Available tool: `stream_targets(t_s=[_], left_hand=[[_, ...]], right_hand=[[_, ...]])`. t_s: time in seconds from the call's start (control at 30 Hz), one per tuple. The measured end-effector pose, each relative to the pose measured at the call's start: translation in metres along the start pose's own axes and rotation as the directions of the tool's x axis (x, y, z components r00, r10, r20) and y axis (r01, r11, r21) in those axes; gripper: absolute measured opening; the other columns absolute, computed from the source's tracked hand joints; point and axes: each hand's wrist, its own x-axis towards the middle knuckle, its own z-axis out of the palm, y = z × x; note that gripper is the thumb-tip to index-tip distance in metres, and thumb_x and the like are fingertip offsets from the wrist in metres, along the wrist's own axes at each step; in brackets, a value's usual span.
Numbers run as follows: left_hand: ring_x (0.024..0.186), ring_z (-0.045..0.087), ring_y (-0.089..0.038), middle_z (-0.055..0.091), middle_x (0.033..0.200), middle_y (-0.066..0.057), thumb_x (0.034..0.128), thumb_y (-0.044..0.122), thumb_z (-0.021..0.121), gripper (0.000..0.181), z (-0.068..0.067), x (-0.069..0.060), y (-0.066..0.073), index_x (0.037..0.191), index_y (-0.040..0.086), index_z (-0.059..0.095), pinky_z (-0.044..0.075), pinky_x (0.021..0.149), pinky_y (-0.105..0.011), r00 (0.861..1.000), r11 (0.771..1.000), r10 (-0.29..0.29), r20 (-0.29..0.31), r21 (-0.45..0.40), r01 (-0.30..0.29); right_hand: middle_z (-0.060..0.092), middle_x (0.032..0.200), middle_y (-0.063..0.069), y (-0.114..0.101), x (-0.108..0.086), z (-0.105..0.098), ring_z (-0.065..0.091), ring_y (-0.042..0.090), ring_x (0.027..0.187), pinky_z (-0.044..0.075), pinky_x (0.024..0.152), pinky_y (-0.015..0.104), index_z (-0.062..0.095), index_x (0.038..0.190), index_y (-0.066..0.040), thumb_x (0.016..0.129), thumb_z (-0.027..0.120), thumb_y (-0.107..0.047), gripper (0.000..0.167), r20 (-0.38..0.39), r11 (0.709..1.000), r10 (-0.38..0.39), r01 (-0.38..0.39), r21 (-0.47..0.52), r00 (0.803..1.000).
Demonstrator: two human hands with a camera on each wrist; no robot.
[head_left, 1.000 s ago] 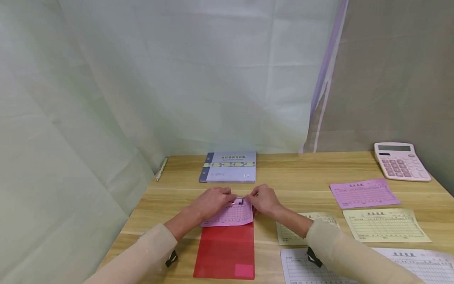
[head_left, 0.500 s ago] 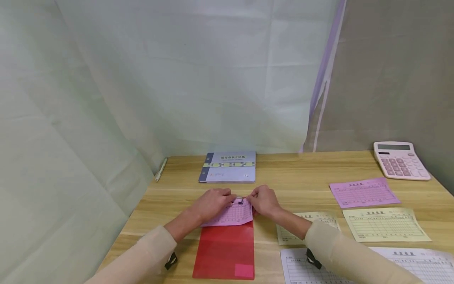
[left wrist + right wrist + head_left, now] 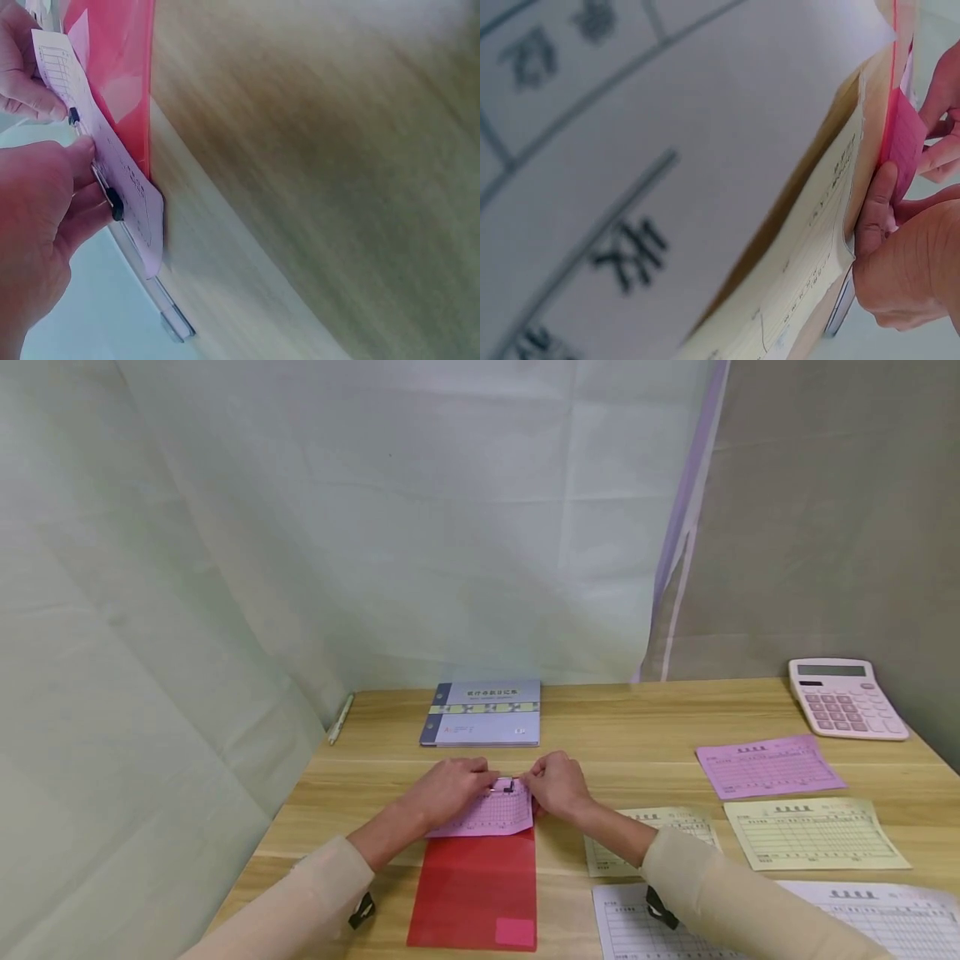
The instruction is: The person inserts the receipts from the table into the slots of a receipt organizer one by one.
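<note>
A pink printed slip [image 3: 491, 814] lies over the top end of a red clipboard [image 3: 474, 885], under its metal wire clip [image 3: 502, 786] with black tips. My left hand [image 3: 447, 789] grips the clip; in the left wrist view, the left thumb presses the wire beside a black tip and the fingers curl beneath. My right hand [image 3: 558, 787] pinches the slip's right edge near the top. In the right wrist view, the right hand [image 3: 911, 251] has its thumb against the pink paper. Fingers hide part of the clip and the slip's upper corners.
Behind the hands lies a blue-grey account book [image 3: 483, 714], with a pen [image 3: 341, 719] to its left. At right are another pink slip [image 3: 768, 767], yellow slips [image 3: 817, 835], white forms [image 3: 877, 910] and a calculator [image 3: 847, 700]. Curtains rise beyond the table.
</note>
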Motion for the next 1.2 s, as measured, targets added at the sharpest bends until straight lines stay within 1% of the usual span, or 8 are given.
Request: stream_targets(t_s=[0.2,0.3,0.4,0.5,0.7,0.83,1.0,1.2], left_hand=[[0.094,0.069,-0.012,0.071,0.11,0.002,0.1018,0.024,0.075,0.033,-0.001,0.0,-0.003,0.135,0.019,0.076,0.059,0.089,-0.027,0.999,0.996,-0.043,0.026,-0.075,0.045],[0.092,0.067,-0.012,0.071,0.109,0.002,0.1014,0.023,0.076,0.033,-0.003,0.0,-0.004,0.134,0.017,0.076,0.059,0.086,-0.027,0.998,0.991,-0.049,0.033,-0.126,0.053],[0.09,0.065,-0.012,0.071,0.108,0.002,0.1008,0.023,0.077,0.033,-0.006,0.0,-0.006,0.133,0.015,0.076,0.059,0.084,-0.027,0.998,0.984,-0.049,0.046,-0.171,0.056],[0.089,0.064,-0.011,0.071,0.107,0.002,0.1005,0.023,0.077,0.033,-0.009,0.001,-0.008,0.132,0.014,0.077,0.058,0.083,-0.028,0.998,0.981,-0.031,0.051,-0.192,0.04],[0.083,0.06,-0.01,0.07,0.103,0.002,0.0998,0.022,0.078,0.034,-0.007,0.001,-0.013,0.132,0.012,0.076,0.056,0.079,-0.03,0.999,0.978,-0.004,0.05,-0.206,0.014],[0.083,0.058,-0.009,0.07,0.102,0.003,0.0993,0.023,0.078,0.035,-0.007,0.002,-0.016,0.133,0.013,0.076,0.055,0.079,-0.029,0.998,0.974,-0.02,0.065,-0.222,0.034],[0.082,0.058,-0.009,0.069,0.1,0.004,0.0985,0.024,0.079,0.035,-0.007,0.002,-0.017,0.132,0.014,0.077,0.054,0.077,-0.028,0.996,0.971,-0.036,0.078,-0.234,0.054],[0.08,0.057,-0.009,0.07,0.1,0.003,0.0976,0.022,0.08,0.033,-0.005,0.004,-0.018,0.129,0.014,0.078,0.053,0.075,-0.026,0.998,0.973,-0.018,0.06,-0.228,0.032]], right_hand=[[0.068,0.061,0.01,-0.006,0.002,-0.008,0.066,0.019,0.048,0.056,0.049,0.029,0.076,0.083,0.003,0.1,0.073,-0.007,0.02,0.1,0.997,0.049,-0.055,0.056,0.994],[0.069,0.065,0.013,-0.011,0.003,-0.016,0.066,0.019,0.049,0.059,0.052,0.031,0.076,0.089,0.005,0.103,0.071,-0.011,0.022,0.17,0.991,0.097,-0.11,0.069,0.981],[0.071,0.071,0.013,-0.013,0.004,-0.026,0.067,0.019,0.053,0.06,0.055,0.032,0.074,0.098,0.006,0.104,0.069,-0.013,0.021,0.2,0.99,0.116,-0.129,0.05,0.973],[0.073,0.081,0.012,-0.012,0.004,-0.04,0.069,0.02,0.064,0.061,0.061,0.032,0.073,0.107,0.007,0.105,0.066,-0.012,0.02,0.194,0.997,0.077,-0.079,0.007,0.978],[0.075,0.111,0.015,-0.005,-0.003,-0.079,0.071,0.03,0.101,0.059,0.084,0.04,0.071,0.125,0.007,0.106,0.064,-0.012,0.028,0.164,0.992,-0.053,0.071,-0.105,0.985],[0.07,0.132,0.02,0.005,-0.013,-0.109,0.065,0.038,0.123,0.056,0.1,0.049,0.064,0.139,0.006,0.108,0.062,-0.017,0.038,0.166,0.994,-0.071,0.084,-0.071,0.984],[0.066,0.141,0.021,0.022,-0.029,-0.145,0.06,0.04,0.133,0.05,0.107,0.054,0.056,0.147,0.007,0.11,0.059,-0.016,0.044,0.207,0.994,-0.104,0.106,0.004,0.973],[0.068,0.138,0.02,0.046,-0.052,-0.182,0.062,0.04,0.131,0.052,0.106,0.053,0.057,0.146,0.008,0.11,0.061,-0.021,0.047,0.26,0.984,-0.164,0.176,-0.024,0.952]])
